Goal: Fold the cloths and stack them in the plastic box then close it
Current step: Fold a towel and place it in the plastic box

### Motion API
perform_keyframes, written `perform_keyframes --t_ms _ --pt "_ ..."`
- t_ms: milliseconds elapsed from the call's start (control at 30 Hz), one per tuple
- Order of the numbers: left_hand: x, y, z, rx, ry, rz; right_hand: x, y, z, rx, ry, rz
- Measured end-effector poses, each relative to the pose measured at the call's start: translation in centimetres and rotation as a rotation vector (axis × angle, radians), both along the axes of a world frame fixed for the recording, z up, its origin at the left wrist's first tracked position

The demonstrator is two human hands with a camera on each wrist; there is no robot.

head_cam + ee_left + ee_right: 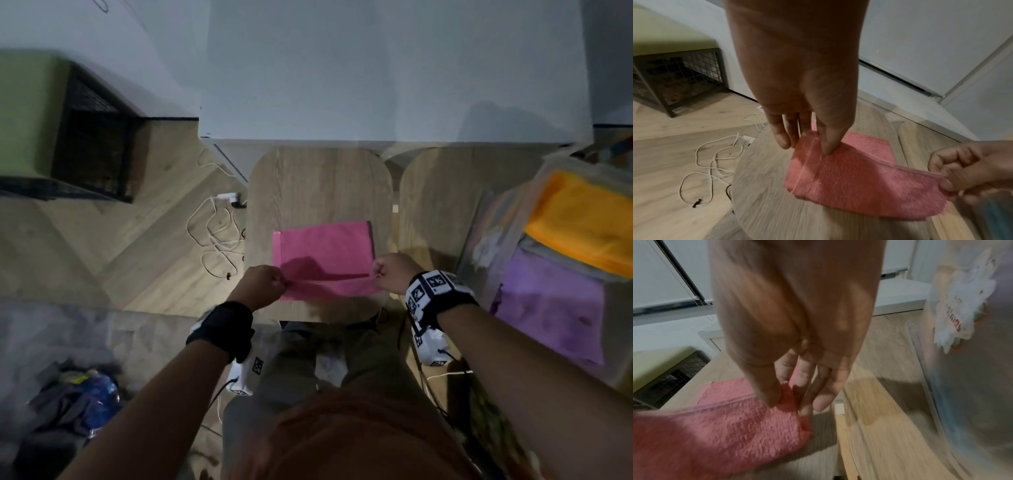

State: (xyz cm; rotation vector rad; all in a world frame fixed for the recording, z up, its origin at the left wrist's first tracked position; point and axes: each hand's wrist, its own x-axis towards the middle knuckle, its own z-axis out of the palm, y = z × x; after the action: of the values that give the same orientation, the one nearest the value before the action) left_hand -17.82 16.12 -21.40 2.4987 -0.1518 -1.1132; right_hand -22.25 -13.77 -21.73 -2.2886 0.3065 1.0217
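Observation:
A pink cloth [325, 253] lies on the small wooden table [318, 185] in front of me, its near edge lifted off the top. My left hand [265, 282] pinches the near left corner of the pink cloth [849, 175] between thumb and fingers. My right hand [390, 272] pinches the near right corner of the pink cloth [735, 426]. The edge hangs taut between the two hands. The clear plastic box [507, 219] stands at my right with a folded orange cloth [582, 226] and a purple cloth [551, 308] in it.
A second wooden table [438, 198] stands right of the first, under the box. White cables [215, 236] lie on the floor at the left. A black wire crate with a green top [68, 133] stands far left. A white wall [376, 68] is ahead.

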Motion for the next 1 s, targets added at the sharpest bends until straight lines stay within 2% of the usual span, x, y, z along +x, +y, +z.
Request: perform_keyframes --t_ms 267,400,500,567,667,767,900,1000 --pt "4.4 -2.0 -2.0 0.002 -0.122 0.139 4.3 0.1 -0.5 0.027 -0.144 -0.286" --pt "6.0 -2.9 -3.4 0.001 -0.157 0.249 6.1 0.3 -1.6 0.002 -0.225 -0.31" --pt "6.6 -3.4 -4.6 0.036 -0.202 0.339 6.7 0.4 -2.6 0.01 -0.209 -0.36" --pt "6.5 -3.7 -5.2 0.128 -0.145 0.357 6.8 0.7 -3.4 -0.046 -0.193 -0.329" --pt "6.1 -4.3 -6.2 0.217 0.03 0.47 6.8 1.4 -4.3 -0.095 -0.109 -0.317" --pt "5.8 -4.5 -6.9 0.301 0.08 0.428 6.8 2.1 -4.9 -0.088 0.052 -0.316" --pt "5.1 -5.0 -6.6 0.231 0.054 0.397 6.1 2.4 -5.1 -0.033 0.015 -0.386" --pt "4.8 -5.6 -5.6 0.056 -0.034 0.498 5.5 2.1 -4.6 -0.059 -0.074 -0.425"
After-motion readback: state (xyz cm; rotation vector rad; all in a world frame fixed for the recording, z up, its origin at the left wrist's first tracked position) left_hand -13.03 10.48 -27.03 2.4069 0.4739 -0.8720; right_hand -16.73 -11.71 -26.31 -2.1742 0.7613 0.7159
